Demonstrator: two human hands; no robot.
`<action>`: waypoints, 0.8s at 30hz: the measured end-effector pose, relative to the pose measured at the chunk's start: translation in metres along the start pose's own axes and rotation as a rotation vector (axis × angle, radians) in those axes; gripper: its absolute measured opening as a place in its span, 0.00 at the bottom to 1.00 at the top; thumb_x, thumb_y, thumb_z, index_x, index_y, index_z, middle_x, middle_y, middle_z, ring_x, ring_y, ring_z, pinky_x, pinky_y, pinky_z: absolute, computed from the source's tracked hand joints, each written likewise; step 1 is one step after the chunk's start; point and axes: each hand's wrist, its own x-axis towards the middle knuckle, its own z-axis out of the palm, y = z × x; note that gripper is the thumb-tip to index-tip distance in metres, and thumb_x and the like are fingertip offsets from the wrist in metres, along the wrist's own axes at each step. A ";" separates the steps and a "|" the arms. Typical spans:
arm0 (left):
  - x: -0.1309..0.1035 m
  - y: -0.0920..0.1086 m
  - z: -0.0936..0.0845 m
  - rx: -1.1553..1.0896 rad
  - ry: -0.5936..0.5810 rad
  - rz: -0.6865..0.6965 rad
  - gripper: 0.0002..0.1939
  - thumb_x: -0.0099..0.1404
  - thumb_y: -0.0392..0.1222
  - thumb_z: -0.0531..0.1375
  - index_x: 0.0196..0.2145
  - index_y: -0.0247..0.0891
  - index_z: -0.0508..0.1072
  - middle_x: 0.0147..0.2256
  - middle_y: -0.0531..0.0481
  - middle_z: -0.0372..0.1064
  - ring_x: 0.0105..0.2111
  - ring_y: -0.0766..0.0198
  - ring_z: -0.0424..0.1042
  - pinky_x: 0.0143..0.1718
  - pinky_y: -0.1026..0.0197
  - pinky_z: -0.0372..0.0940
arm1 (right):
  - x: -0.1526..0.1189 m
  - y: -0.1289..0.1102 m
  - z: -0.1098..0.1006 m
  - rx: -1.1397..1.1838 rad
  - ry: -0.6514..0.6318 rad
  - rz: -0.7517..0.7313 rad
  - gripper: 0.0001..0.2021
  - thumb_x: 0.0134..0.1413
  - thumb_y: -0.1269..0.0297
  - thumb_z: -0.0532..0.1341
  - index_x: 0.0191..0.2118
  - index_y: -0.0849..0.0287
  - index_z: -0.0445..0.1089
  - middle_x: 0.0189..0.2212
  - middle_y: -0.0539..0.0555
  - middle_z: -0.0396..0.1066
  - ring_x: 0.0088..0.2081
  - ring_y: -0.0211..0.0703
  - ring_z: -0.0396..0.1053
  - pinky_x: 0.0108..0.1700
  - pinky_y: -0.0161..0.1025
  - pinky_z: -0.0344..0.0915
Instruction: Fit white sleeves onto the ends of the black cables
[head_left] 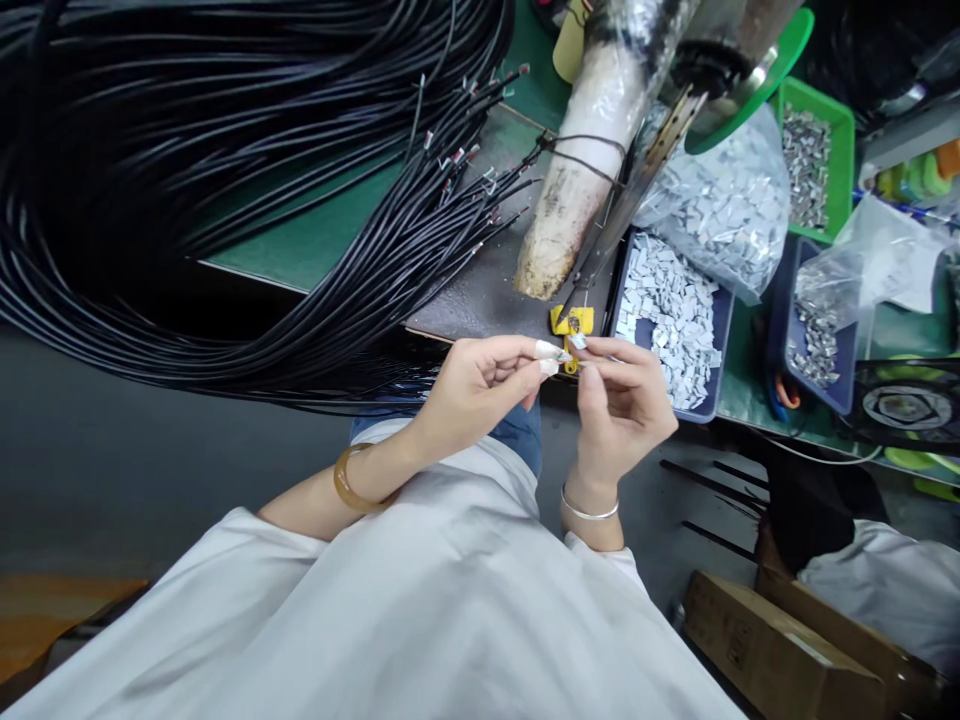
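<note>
My left hand (480, 390), with white tape on its fingertips, pinches a small wire end with thin coloured strands. Close beside it, my right hand (619, 400) is closed at the fingertips, with a small pale piece (577, 341) at its index finger. The fingertips of both hands nearly meet at the table edge, in front of a yellow part (572, 320) under a metal tool arm (637, 190). Right of the hands stands a blue tray (707, 412) of small pale pieces.
Black cables (300, 340) spread over the green table (292, 240) on the left. A wrapped white post (570, 190) rises behind the hands. Farther right are a plastic bag (735, 215), a green bin (846, 150) and another blue bin (844, 390). Cardboard boxes (780, 640) stand lower right.
</note>
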 end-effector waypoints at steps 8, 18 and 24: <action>0.014 0.005 -0.004 -0.075 0.097 -0.068 0.05 0.56 0.37 0.68 0.25 0.33 0.79 0.24 0.52 0.74 0.24 0.72 0.67 0.27 0.69 0.63 | -0.005 -0.002 0.000 -0.107 -0.006 -0.357 0.09 0.65 0.71 0.58 0.47 0.55 0.73 0.40 0.53 0.80 0.42 0.42 0.79 0.41 0.41 0.78; 0.021 0.007 -0.003 -0.040 0.172 -0.034 0.04 0.55 0.36 0.66 0.24 0.33 0.78 0.22 0.54 0.72 0.21 0.74 0.63 0.23 0.70 0.59 | 0.001 0.011 0.003 -0.048 -0.050 -0.160 0.07 0.56 0.76 0.65 0.37 0.56 0.70 0.40 0.52 0.80 0.42 0.41 0.79 0.44 0.42 0.78; 0.026 0.006 0.000 -0.021 0.196 0.028 0.04 0.54 0.35 0.65 0.23 0.33 0.77 0.20 0.54 0.69 0.21 0.74 0.63 0.23 0.71 0.58 | 0.003 0.015 0.007 -0.257 -0.046 -0.378 0.09 0.55 0.77 0.66 0.37 0.55 0.68 0.41 0.53 0.81 0.42 0.40 0.80 0.45 0.38 0.78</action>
